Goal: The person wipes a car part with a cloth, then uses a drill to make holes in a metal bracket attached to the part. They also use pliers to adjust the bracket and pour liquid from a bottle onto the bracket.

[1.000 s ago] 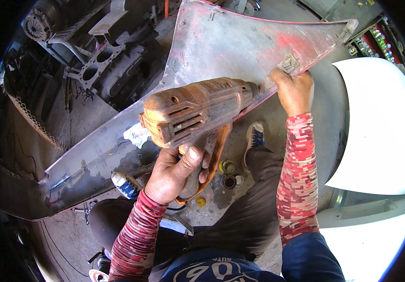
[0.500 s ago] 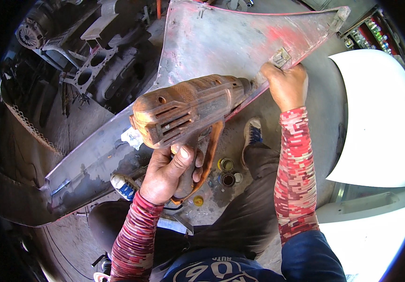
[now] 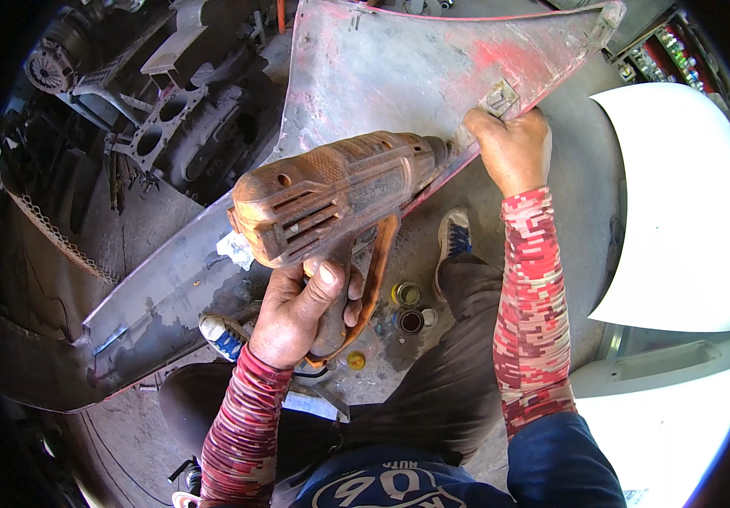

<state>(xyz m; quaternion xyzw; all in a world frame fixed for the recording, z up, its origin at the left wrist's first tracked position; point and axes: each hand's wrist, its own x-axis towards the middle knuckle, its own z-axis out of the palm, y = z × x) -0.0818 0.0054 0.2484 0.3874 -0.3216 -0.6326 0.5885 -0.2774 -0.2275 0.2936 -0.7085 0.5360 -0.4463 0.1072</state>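
Observation:
My left hand [image 3: 301,306] grips the handle of a dusty orange heat gun [image 3: 340,190], whose nozzle points at the edge of a large grey car body panel [image 3: 382,76] with worn red paint. My right hand [image 3: 513,148] holds that panel's lower edge, just beside a small metal bracket [image 3: 500,97]. The nozzle tip sits close to the left of my right hand. Both arms wear red patterned sleeves.
A white car panel [image 3: 678,203] lies at the right. Engine parts and metal scrap [image 3: 170,127] fill the upper left. Small open tins and lids [image 3: 407,309] stand on the concrete floor by my shoe [image 3: 452,237]. A blue and white can [image 3: 221,334] lies under the panel.
The heat gun and my left hand have shifted slightly left and lower in view. My right hand stays on the panel's edge.

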